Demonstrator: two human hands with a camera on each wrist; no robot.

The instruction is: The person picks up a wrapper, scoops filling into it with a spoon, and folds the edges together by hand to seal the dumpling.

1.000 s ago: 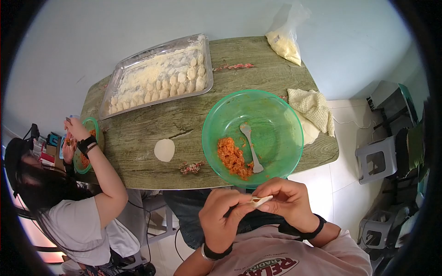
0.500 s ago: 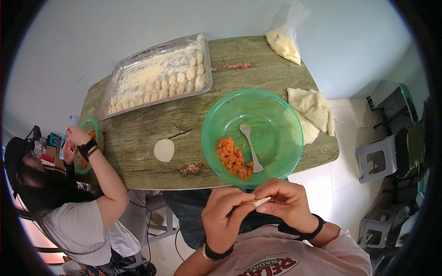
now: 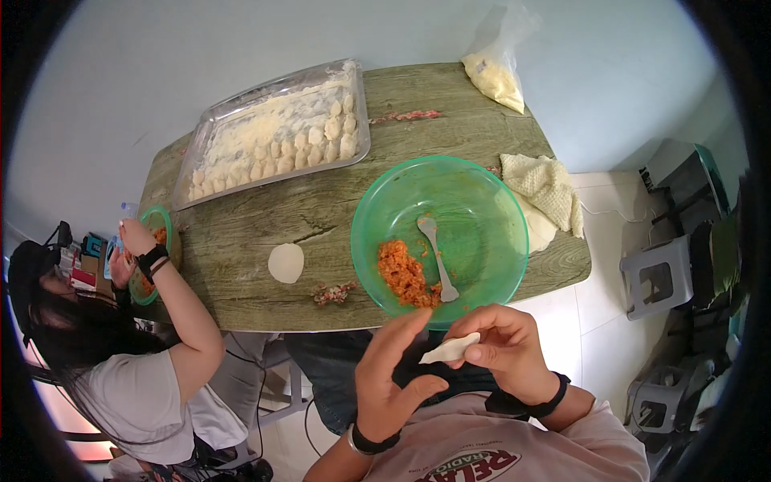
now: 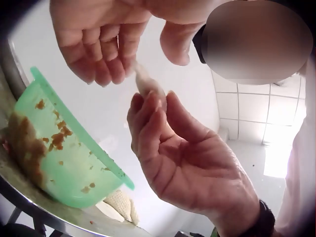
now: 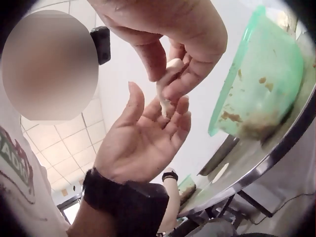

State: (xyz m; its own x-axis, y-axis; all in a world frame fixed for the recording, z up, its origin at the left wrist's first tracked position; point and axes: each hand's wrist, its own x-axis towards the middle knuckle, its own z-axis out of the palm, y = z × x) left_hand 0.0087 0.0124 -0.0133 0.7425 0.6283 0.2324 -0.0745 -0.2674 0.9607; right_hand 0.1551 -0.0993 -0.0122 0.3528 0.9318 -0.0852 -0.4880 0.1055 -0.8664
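Observation:
A folded white dumpling (image 3: 446, 351) is pinched between the thumb and fingers of my right hand (image 3: 512, 357), just past the near edge of the table. My left hand (image 3: 387, 384) is open beside it, its thumb spread away from the fingers. In the right wrist view the dumpling's lower tip (image 5: 165, 109) is right at the left fingertips. The left wrist view shows the dumpling (image 4: 149, 85) standing up from the right fingers, its edge pressed together. In front of my hands, a green basin (image 3: 490, 241) holds orange-red filling (image 3: 404, 273) and a grey spoon (image 3: 436, 249).
A round dough wrapper (image 3: 287, 263) lies on the wooden table (image 3: 233, 281). Behind it stands a floured metal tray (image 3: 265, 190) with rows of dumplings (image 3: 302, 149). A cloth (image 3: 546, 186) and a bag of flour (image 3: 496, 80) are at right. Another person (image 3: 120, 386) works at left over a smaller green bowl (image 3: 144, 299).
The left thumb and fingers have let go of the dumpling's edge and spread apart. My right hand keeps hold of the dumpling, which now shows its side. The other person's hands have shifted slightly.

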